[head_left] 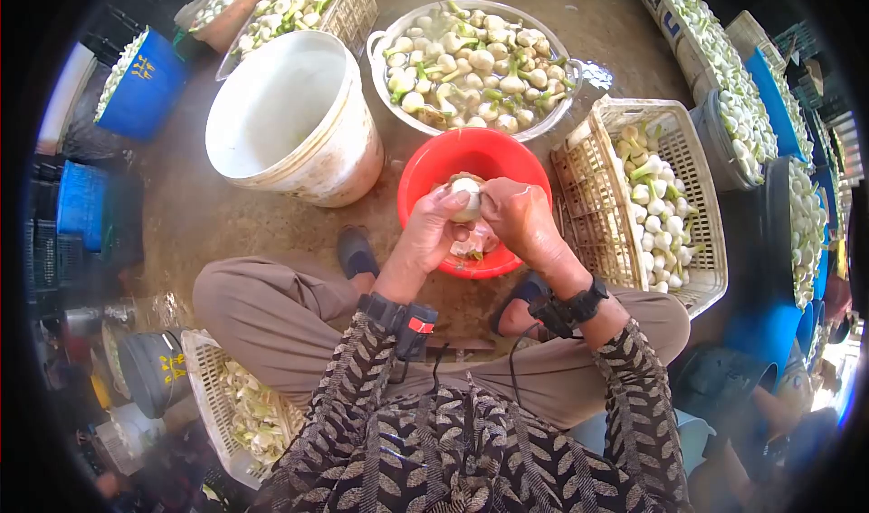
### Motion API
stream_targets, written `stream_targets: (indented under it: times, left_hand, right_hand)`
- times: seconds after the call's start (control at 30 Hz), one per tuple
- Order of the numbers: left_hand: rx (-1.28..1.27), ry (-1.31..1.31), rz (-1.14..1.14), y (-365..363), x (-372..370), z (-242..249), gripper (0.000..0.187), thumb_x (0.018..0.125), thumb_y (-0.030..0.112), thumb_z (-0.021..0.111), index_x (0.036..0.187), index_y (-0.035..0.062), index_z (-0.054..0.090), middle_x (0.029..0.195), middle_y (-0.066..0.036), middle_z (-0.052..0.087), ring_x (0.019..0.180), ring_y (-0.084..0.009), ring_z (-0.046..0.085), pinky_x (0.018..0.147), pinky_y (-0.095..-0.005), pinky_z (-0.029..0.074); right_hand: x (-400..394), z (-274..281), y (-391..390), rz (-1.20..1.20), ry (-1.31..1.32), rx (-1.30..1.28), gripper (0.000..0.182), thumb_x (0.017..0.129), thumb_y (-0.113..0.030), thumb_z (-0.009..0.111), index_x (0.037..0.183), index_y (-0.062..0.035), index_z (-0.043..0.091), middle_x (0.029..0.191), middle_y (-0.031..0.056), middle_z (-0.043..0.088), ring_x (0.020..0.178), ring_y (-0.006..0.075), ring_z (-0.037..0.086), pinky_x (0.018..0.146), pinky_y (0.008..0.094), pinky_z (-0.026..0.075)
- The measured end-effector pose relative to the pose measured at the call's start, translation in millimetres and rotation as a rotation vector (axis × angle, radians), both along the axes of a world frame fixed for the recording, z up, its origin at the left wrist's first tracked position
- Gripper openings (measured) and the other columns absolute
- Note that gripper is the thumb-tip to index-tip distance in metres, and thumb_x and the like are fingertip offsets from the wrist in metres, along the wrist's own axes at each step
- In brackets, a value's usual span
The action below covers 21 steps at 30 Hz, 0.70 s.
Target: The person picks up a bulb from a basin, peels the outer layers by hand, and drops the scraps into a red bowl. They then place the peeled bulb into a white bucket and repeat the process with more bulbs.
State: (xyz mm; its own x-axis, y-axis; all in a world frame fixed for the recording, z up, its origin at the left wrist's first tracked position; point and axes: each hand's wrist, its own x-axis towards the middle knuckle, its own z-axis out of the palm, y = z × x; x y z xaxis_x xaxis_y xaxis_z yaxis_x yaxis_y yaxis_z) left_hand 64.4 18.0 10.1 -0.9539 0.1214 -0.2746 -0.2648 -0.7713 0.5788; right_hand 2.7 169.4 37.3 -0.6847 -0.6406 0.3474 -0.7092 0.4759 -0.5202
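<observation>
Over the red basin (418, 165) my two hands meet around one white garlic bulb (467, 198). My left hand (436, 228) is closed around its left side, with the thumb up along it. My right hand (523, 219) is bent in from the right, its fingers pinched at the bulb's edge; whether a peel or a small tool is in them is hidden. Inside the basin, below my hands, lie pale pinkish scraps (478, 242). Behind it stands a wide metal bowl (378, 61) of garlic bulbs (480, 59) in water.
A white bucket (339, 156) stands left of the basin. To the right is a plastic crate (593, 205) of peeled bulbs. Another crate (204, 359) with peelings sits by my left knee. Garlic-filled blue tubs (154, 88) and a basket (362, 11) stand further out.
</observation>
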Motion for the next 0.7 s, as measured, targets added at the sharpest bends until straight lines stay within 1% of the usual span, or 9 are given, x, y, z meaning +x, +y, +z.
stream_targets:
  times: [0.07, 0.13, 0.17, 0.2, 0.3, 0.4, 0.53, 0.6, 0.7]
  left_hand:
    - [-0.096, 0.073, -0.016, 0, 0, 0, 0.042, 0.079, 0.023, 0.065, 0.115, 0.0044, 0.052, 0.099, -0.002, 0.059, 0.083, -0.0095, 0.057, 0.063, -0.0229, 0.047]
    - [-0.189, 0.145, -0.035, 5, 0, 0, 0.049, 0.078, 0.028, 0.065, 0.118, 0.0041, 0.050, 0.104, -0.002, 0.058, 0.091, -0.0101, 0.057, 0.071, -0.0233, 0.047]
    - [-0.269, 0.202, -0.016, 8, 0, 0, 0.051, 0.077, 0.027, 0.066, 0.119, 0.0027, 0.049, 0.107, -0.004, 0.057, 0.096, -0.0113, 0.056, 0.077, -0.0250, 0.046]
    - [-0.351, 0.261, 0.008, 10, -1, 0, 0.053, 0.075, 0.027, 0.066, 0.119, 0.0013, 0.049, 0.110, -0.005, 0.055, 0.101, -0.0125, 0.055, 0.084, -0.0267, 0.046]
    - [-0.125, 0.270, -0.011, 7, -6, 0, 0.056, 0.075, 0.026, 0.066, 0.120, -0.0013, 0.047, 0.115, -0.007, 0.053, 0.106, -0.0149, 0.053, 0.091, -0.0287, 0.043]
    - [-0.414, 0.126, -0.093, 8, -12, -6, 0.055, 0.076, 0.020, 0.062, 0.123, -0.0024, 0.045, 0.117, -0.008, 0.053, 0.108, -0.0167, 0.053, 0.094, -0.0304, 0.042]
    - [-0.411, 0.012, -0.125, 8, -12, -7, 0.048, 0.079, 0.016, 0.055, 0.123, -0.0027, 0.045, 0.115, -0.011, 0.054, 0.109, -0.0186, 0.053, 0.096, -0.0321, 0.041]
    - [-0.010, 0.168, 0.022, 10, -14, -7, 0.041, 0.083, 0.014, 0.051, 0.120, -0.0027, 0.047, 0.114, -0.011, 0.056, 0.109, -0.0198, 0.053, 0.093, -0.0343, 0.043]
    - [-0.058, -0.016, 0.015, 9, -16, -10, 0.038, 0.084, 0.015, 0.051, 0.119, -0.0001, 0.048, 0.114, -0.010, 0.055, 0.107, -0.0197, 0.054, 0.091, -0.0364, 0.045]
  right_hand:
    - [-2, -4, 1, -0.052, -0.037, -0.046, 0.008, 0.075, -0.009, 0.058, 0.078, -0.0018, 0.059, 0.070, 0.0156, 0.059, 0.061, 0.0320, 0.058, 0.054, 0.0390, 0.046]
    - [-11, -7, 2, -0.133, -0.392, -0.145, 0.014, 0.074, -0.007, 0.058, 0.086, 0.0001, 0.060, 0.070, 0.0160, 0.060, 0.056, 0.0252, 0.058, 0.053, 0.0334, 0.046]
    - [-18, -17, 7, -0.124, -0.618, -0.170, 0.014, 0.079, -0.008, 0.057, 0.089, 0.0004, 0.060, 0.072, 0.0093, 0.063, 0.060, 0.0139, 0.058, 0.057, 0.0279, 0.046]
    - [-21, -20, 12, -0.126, -0.617, -0.170, 0.014, 0.079, -0.008, 0.057, 0.089, 0.0004, 0.060, 0.072, 0.0093, 0.063, 0.060, 0.0139, 0.058, 0.057, 0.0279, 0.046]
    - [-19, -9, 16, 0.045, -1.136, -0.662, 0.010, 0.085, -0.012, 0.058, 0.083, -0.0023, 0.061, 0.076, -0.0031, 0.058, 0.069, 0.0052, 0.052, 0.060, 0.0235, 0.044]
    - [-20, -22, 18, 0.090, -0.928, -0.410, 0.010, 0.085, -0.011, 0.058, 0.085, -0.0011, 0.059, 0.076, -0.0019, 0.058, 0.067, 0.0051, 0.051, 0.059, 0.0220, 0.043]
    - [-16, -38, 16, -0.038, -0.842, -0.453, 0.011, 0.085, -0.012, 0.059, 0.086, -0.0008, 0.057, 0.076, -0.0009, 0.057, 0.067, 0.0055, 0.052, 0.058, 0.0213, 0.044]
    - [-14, -40, 14, -0.135, -1.171, -0.838, 0.011, 0.084, -0.011, 0.059, 0.085, -0.0010, 0.056, 0.075, 0.0004, 0.057, 0.067, 0.0059, 0.053, 0.057, 0.0213, 0.044]
    - [-14, -40, 10, -0.176, -1.103, -0.920, 0.010, 0.084, -0.012, 0.059, 0.083, -0.0020, 0.056, 0.075, 0.0003, 0.057, 0.067, 0.0059, 0.052, 0.059, 0.0206, 0.044]
